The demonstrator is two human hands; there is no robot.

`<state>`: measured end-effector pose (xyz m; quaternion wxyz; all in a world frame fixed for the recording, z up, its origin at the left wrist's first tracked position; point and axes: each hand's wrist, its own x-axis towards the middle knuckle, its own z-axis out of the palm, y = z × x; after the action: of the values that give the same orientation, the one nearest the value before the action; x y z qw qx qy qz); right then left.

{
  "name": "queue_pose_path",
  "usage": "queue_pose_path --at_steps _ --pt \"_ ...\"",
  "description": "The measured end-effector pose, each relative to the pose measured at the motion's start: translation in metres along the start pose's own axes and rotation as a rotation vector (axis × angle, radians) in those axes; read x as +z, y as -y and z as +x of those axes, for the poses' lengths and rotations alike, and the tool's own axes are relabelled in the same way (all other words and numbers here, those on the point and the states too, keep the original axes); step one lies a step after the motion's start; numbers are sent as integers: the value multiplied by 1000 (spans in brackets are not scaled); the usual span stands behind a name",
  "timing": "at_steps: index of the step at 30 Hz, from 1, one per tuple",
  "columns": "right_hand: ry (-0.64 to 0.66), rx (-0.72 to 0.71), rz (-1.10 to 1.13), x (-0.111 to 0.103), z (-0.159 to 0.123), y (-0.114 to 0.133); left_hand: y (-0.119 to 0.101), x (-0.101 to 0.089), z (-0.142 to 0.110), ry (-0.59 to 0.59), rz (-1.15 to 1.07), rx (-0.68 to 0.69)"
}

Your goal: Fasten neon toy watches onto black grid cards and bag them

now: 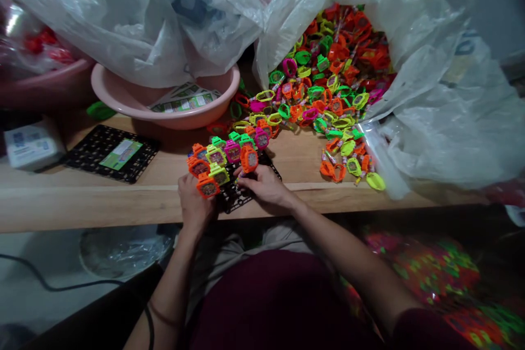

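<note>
- My right hand (266,186) is gripping a bright orange rectangular plastic toy watch (249,158), with the fingers closed around its lower strap and the watch standing upright just above my knuckles.
- My left hand (196,202) is curling up against a second orange plastic toy watch (208,186). I cannot tell whether it is gripping the watch or only steadying it.
- Working well here means keeping my fingers low on the straps, which is leaving each square watch face showing.
- A tight cluster of neon plastic toy watches (223,153) in orange, yellow, pink and green is lying between and just beyond my hands.
- A black plastic grid mat (233,198) is lying under my hands on a light wooden table (123,202).
- A large heap of loose multicoloured plastic toy watches (332,60) is spilling from a crumpled clear plastic bag (430,115), well beyond my right hand.
- A round pink plastic basin (184,123) holding printed paper sheets (184,97) is sitting ahead of my hands, and a second black plastic grid mat (110,153) is lying to my left.
</note>
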<state>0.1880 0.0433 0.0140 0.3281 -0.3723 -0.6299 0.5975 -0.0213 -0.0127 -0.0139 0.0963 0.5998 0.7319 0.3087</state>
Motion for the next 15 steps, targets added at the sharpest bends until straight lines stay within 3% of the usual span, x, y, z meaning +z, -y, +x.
queue_pose_path --at_steps 9,15 --pt "32 -300 -689 13 -7 -11 -3 2 -4 41 35 12" --pt "193 -326 -815 17 4 -11 -1 -1 0 62 90 71"
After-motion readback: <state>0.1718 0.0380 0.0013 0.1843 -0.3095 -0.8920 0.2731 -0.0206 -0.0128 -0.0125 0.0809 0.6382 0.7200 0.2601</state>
